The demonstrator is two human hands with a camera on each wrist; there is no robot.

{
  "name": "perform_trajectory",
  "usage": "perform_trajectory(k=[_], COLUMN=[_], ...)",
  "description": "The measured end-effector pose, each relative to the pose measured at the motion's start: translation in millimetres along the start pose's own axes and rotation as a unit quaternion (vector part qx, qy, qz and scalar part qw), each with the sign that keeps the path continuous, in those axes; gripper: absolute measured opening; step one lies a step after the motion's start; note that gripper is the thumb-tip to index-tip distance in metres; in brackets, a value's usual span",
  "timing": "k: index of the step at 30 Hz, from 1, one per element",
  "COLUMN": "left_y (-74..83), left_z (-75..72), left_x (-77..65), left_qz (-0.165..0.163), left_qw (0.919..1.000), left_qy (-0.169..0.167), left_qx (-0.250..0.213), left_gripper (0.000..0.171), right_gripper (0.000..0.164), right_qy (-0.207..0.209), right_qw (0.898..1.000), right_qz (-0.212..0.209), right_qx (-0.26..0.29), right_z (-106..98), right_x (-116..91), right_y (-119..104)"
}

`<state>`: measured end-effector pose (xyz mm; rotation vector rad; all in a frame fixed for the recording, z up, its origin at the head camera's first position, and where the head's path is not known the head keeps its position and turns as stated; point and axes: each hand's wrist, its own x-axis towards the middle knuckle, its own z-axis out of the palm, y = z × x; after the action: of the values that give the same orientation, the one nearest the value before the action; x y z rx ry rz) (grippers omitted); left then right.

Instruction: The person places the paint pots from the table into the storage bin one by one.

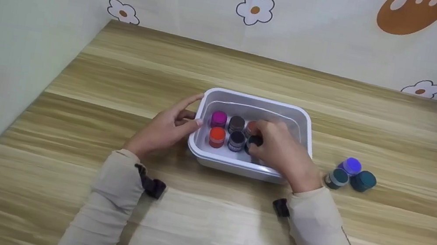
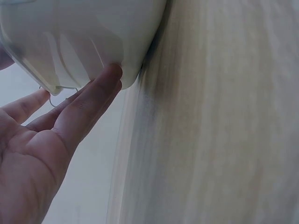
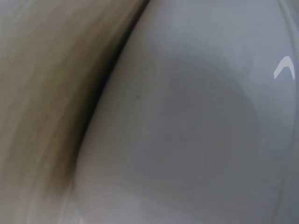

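A white plastic box (image 1: 246, 168) stands on the table with several small paint jars inside. Visible there are a magenta jar (image 1: 219, 120), a brown jar (image 1: 236, 124), an orange-red jar (image 1: 217, 137) and a black jar (image 1: 236, 141). My right hand (image 1: 282, 151) reaches over the near right side and pinches a dark jar (image 1: 253, 142) between thumb and fingers. Just behind it, a reddish-brown jar (image 1: 250, 128) is partly covered by the fingers. My left hand (image 1: 166, 129) steadies the box's left end, its fairly straight fingers (image 2: 88, 105) against the outer wall and thumb at the rim.
Right of the box, a purple jar (image 1: 352, 166), a dark green jar (image 1: 337, 178) and a teal jar (image 1: 363, 181) stand close together on the wooden table (image 1: 208, 236). Pale walls with flower prints border the table. The right wrist view shows mainly the box's outer wall (image 3: 187, 121).
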<state>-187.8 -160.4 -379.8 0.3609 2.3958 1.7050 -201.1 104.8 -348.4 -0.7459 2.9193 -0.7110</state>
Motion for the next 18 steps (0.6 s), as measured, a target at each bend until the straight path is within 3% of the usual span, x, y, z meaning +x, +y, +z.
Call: perform_trajectory(k=[10,18], left_y=[1.9,0.4], left_z=[0.5,-1.0], left_x=[0.6,-0.1], left_qz=[-0.007,-0.012], left_qw=[1.0000,0.9999], left_qy=[0.003,0.000], left_qx=[0.005,0.010], left_gripper=[0.066,0.066], right_gripper=[0.025,0.016], right_qy=[0.000,0.078], right_qw=[0.999,0.989], right_qz=[0.006,0.001], right_qx=[0.031,0.124], right_z=[-14.4,-52.2], right_x=[-6.9,-31.0], right_y=[1.6,23.0])
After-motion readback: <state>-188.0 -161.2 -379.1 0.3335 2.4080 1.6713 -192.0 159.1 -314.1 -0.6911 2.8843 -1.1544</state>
